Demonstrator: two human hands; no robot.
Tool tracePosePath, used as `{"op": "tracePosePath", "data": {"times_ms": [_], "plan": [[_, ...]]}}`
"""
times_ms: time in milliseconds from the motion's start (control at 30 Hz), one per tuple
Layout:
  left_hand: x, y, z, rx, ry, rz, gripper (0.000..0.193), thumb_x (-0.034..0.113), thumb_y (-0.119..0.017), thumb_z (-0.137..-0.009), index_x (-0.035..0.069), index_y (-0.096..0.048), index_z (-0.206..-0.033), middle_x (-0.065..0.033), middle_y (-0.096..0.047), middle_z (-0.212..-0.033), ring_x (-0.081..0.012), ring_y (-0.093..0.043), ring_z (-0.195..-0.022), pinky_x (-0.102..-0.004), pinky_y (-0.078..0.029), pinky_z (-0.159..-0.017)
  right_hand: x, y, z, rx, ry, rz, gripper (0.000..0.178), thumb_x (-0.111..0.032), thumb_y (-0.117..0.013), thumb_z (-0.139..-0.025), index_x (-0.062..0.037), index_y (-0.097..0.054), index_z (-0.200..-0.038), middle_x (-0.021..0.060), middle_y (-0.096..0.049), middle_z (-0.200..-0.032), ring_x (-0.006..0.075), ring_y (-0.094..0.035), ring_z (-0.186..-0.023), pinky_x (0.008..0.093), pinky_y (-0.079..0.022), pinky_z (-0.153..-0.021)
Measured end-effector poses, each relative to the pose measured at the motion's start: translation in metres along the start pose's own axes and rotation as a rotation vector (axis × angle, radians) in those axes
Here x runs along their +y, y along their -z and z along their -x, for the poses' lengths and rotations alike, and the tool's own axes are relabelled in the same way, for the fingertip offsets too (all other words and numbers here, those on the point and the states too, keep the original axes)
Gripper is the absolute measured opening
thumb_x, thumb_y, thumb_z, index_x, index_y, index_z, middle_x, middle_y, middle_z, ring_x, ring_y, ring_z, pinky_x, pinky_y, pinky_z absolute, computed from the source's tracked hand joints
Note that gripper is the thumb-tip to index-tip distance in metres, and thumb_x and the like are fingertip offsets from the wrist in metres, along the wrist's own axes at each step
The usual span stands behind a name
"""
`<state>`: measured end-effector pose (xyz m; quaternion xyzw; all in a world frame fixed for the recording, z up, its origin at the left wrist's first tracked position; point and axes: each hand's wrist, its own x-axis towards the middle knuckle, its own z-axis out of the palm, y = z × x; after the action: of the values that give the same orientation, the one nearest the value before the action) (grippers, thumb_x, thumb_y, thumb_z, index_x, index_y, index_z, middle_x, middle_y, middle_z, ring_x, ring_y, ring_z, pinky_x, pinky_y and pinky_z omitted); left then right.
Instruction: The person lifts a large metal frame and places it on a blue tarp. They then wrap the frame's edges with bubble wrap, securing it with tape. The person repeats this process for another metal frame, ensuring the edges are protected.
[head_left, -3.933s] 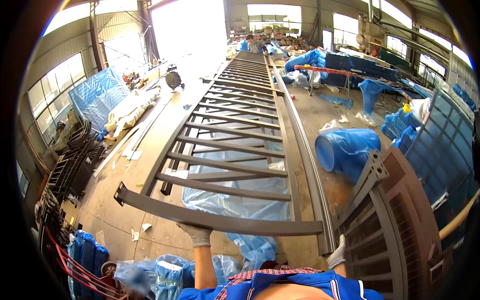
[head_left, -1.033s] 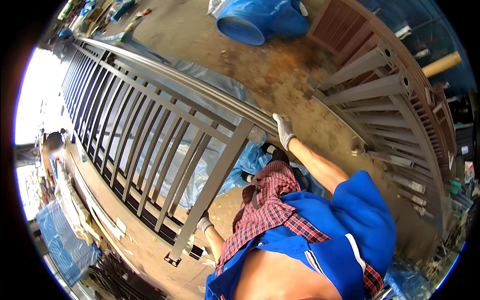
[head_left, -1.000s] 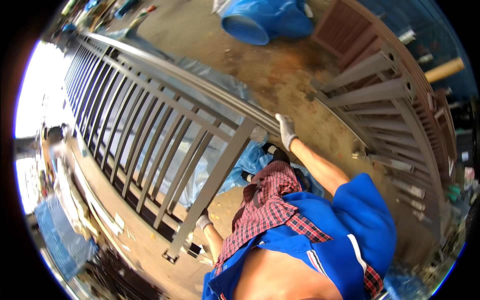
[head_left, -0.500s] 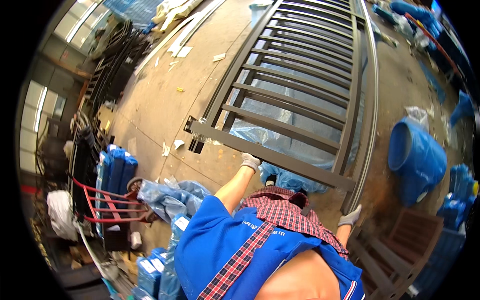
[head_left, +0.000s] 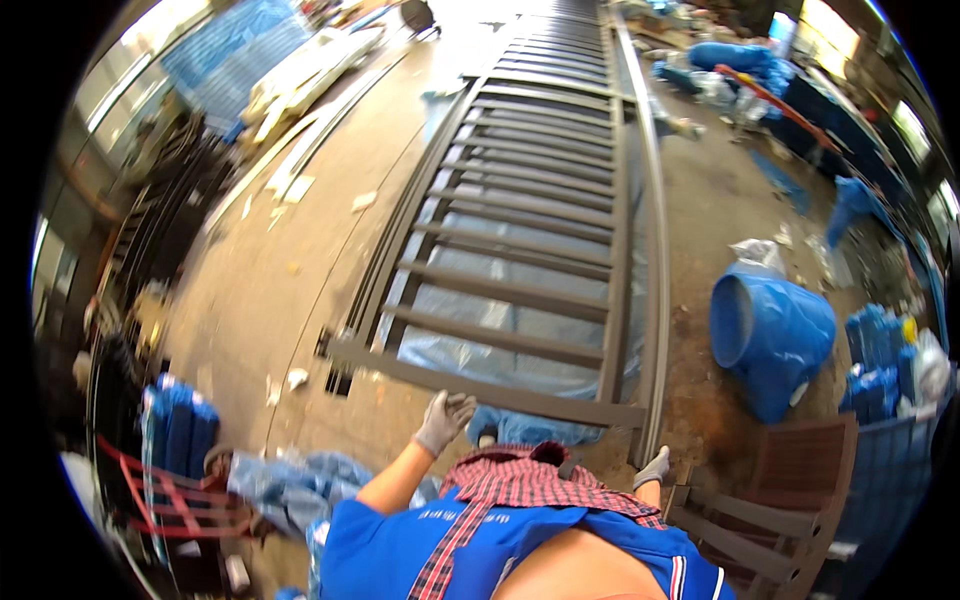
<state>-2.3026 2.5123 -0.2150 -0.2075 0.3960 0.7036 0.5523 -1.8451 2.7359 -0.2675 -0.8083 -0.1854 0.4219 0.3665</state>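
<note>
A long dark grey metal frame with many slats point(head_left: 500, 290) stretches away from me, its crossbar point(head_left: 480, 387) nearest my body. My left hand point(head_left: 443, 423), in a pale glove, is just in front of this crossbar with its fingers spread and nothing in them. Along the frame's right side runs a long grey rail point(head_left: 655, 250). My right hand point(head_left: 653, 468), also gloved, is beside the rail's near end, fingers stretched forward; whether it touches the rail is hard to see. Blue plastic film point(head_left: 500, 340) shows below the slats.
A blue plastic-wrapped barrel point(head_left: 770, 330) lies to the right, near a brown slatted panel point(head_left: 800, 480). At left are a red hand truck point(head_left: 175, 495), crumpled blue film point(head_left: 300, 485) and blue-wrapped bundles point(head_left: 180, 425). Pale strips point(head_left: 300, 150) lie on the floor farther off.
My left hand has come off the crossbar and its fingers have spread. The view has tilted up, showing more of the far frame. My right hand stays by the rail's end.
</note>
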Motion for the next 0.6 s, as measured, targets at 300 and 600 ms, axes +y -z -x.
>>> {"op": "tracePosePath", "data": {"times_ms": [300,600], "plan": [[-0.020,-0.054,-0.001,0.111,-0.854,-1.358,0.030,0.027,-0.067,-0.089,0.003,-0.063,-0.106,-0.0136,-0.066,-0.103,-0.0261,-0.064,-0.093,-0.0356,-0.051,-0.084,-0.002,-0.005,-0.013,0.028,0.048,-0.251,0.061,-0.040,-0.060,-0.085,0.0096,-0.059,-0.119,0.0163,-0.060,-0.122,0.0258,-0.057,-0.103,0.0387,-0.044,-0.093],[-0.031,-0.099,0.014,-0.233,-1.210,-2.307,0.077,0.046,-0.079,-0.068,0.006,-0.052,-0.127,-0.0129,-0.053,-0.130,-0.0295,-0.046,-0.126,-0.0470,-0.033,-0.106,0.058,0.020,-0.080,-0.115,-0.116,-0.244,0.072,-0.056,-0.053,-0.089,0.0047,-0.055,-0.126,0.0136,-0.059,-0.127,0.0263,-0.057,-0.111,0.0384,-0.045,-0.093]]}}
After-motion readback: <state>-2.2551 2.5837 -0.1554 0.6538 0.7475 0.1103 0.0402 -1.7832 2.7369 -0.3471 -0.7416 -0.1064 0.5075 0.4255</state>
